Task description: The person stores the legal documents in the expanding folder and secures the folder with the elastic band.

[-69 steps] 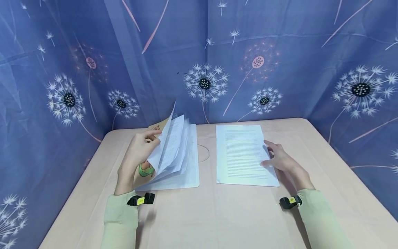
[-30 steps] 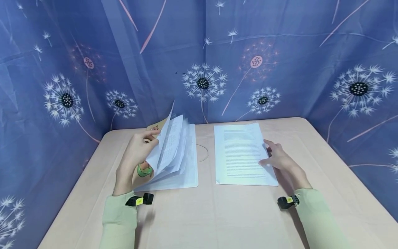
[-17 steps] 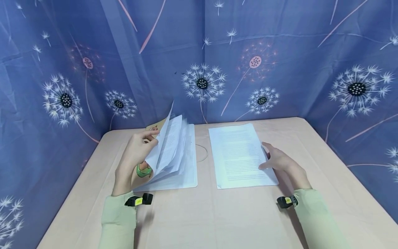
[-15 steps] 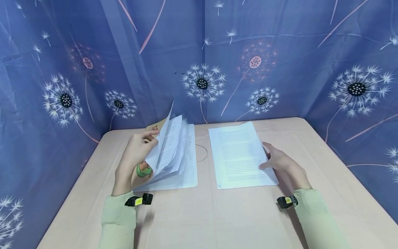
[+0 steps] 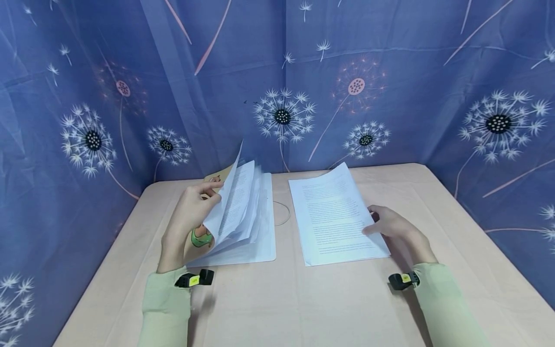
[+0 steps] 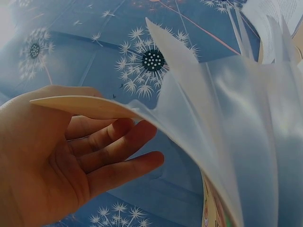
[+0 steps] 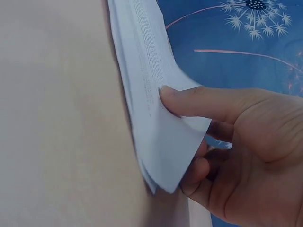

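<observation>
On the left of the table a clear-pocket folder (image 5: 267, 217) lies partly spread, with printed sheets in its plastic sleeves (image 6: 236, 123). My left hand (image 5: 191, 207) pinches its tan cover (image 6: 90, 106), which bears a cartoon figure, together with some raised sleeves. To the right, a stack of printed sheets (image 5: 331, 219) is gripped at its right edge by my right hand (image 5: 392, 227). In the right wrist view the thumb presses on top of the sheets (image 7: 156, 137) and the fingers curl beneath. The far right corner of the stack lifts and bends; its near edge is low over the table.
A pale pink cloth covers the table (image 5: 256, 308). A thin loop of cord or elastic (image 5: 284, 212) lies between the folder and the sheets. Blue dandelion-print curtains (image 5: 243, 72) stand close behind and at both sides.
The printed sheets have turned counterclockwise, their far end shifting left and its right corner rising. My right hand keeps its grip and has moved only slightly. The left hand and folder hold still.
</observation>
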`<state>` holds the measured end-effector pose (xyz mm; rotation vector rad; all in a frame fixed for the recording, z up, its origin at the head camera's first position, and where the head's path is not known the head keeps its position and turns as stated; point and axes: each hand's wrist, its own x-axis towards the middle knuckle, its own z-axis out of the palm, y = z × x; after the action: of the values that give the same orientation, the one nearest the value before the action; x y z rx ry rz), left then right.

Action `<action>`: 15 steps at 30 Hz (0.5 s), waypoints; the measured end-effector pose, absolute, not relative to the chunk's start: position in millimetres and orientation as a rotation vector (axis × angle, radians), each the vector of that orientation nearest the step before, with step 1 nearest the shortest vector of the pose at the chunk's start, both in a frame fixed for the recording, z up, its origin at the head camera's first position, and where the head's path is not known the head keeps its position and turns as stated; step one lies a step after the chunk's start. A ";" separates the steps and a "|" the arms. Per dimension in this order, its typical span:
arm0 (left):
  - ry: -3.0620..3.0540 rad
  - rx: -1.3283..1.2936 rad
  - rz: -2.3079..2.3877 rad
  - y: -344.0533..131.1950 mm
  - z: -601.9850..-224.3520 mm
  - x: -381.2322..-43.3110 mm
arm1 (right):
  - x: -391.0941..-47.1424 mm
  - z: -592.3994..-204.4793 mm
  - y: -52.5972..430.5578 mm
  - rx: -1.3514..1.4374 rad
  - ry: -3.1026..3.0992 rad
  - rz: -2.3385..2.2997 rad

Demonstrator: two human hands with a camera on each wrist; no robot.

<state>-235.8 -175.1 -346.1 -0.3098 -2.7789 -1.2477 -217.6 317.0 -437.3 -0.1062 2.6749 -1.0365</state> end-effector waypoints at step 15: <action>-2.760 -0.330 -1.244 -176.6 -346.6 -236.2 | -219.7 -445.1 321.7 -0.150 2.543 -1.348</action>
<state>-236.2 -176.6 -346.6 -0.3297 -2.7601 -1.2439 -219.7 321.7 -445.1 -0.1504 2.5430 -1.3484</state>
